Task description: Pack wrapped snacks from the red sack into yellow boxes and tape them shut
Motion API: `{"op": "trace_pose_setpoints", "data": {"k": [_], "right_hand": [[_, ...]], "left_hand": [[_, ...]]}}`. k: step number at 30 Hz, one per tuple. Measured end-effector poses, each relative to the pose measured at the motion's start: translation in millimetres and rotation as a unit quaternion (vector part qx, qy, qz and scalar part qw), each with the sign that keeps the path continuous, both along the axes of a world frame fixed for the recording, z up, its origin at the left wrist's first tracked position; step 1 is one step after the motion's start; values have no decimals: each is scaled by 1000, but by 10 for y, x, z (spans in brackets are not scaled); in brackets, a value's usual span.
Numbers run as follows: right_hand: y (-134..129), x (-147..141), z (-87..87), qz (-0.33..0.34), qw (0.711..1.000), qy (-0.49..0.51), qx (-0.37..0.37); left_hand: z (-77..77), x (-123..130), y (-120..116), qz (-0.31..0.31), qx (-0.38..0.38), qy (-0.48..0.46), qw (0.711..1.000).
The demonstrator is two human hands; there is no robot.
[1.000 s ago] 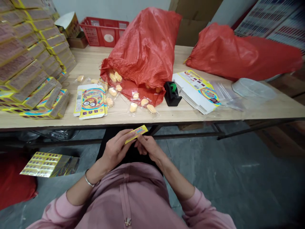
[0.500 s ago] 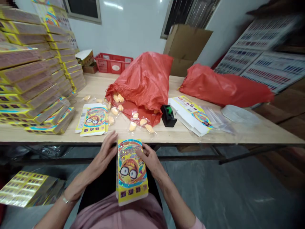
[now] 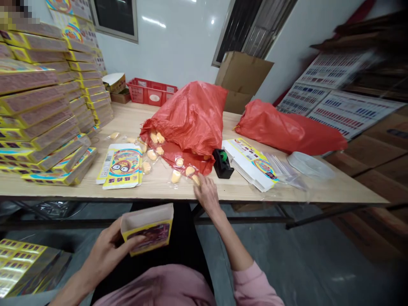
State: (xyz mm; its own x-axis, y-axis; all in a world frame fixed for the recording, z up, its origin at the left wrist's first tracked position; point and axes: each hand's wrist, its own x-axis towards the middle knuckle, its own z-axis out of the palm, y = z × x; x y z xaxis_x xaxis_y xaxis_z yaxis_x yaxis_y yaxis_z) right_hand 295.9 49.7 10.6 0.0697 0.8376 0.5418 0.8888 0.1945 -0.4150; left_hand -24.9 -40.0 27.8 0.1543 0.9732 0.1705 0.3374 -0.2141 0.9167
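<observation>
My left hand [image 3: 110, 248] grips a yellow box [image 3: 151, 233] above my lap, thumb on its printed face; its pale open end faces up. My right hand [image 3: 208, 193] reaches onto the front of the table, its fingertips at a small wrapped yellow piece [image 3: 195, 179]; whether they close on it is hidden. More wrapped pieces [image 3: 175, 176] lie in front of a large red bag [image 3: 197, 114], some in its mouth. Flat printed cartons [image 3: 123, 166] rest on the table to the left. A black tape dispenser [image 3: 223, 165] stands right of the bag.
Stacked boxes [image 3: 35, 106] fill the table's left end. Behind are a red crate [image 3: 153, 91] and a cardboard box [image 3: 244, 74]. Another red bag [image 3: 290, 127], a flat white carton [image 3: 247, 163] and clear plastic bags [image 3: 287, 172] lie right. Boxes [image 3: 22, 263] sit low at left.
The box has turned from printed front up to open end up, now in my left hand only. My right hand has let go of it and moved forward to the wrapped pieces.
</observation>
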Motion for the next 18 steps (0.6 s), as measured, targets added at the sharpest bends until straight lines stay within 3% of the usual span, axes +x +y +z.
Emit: {"op": "trace_pose_setpoints", "data": {"k": [2,5,11,14,18], "right_hand": [[88,96,-37,27,999,4,17],[211,163,40,57,994,82,39],[447,67,308,166,979,116,-18],[260,-138,412,170,955,241,-22],[-158,-492,526,281,911,293,-78]], "left_hand": [[-44,-20,44,30,-85,-86,992],[-44,22,108,39,-155,-172,972],[80,216,199,-21,-197,-196,961],[41,285,211,-34,-198,-195,960],[-61,352,214,-48,-199,-192,960]]}}
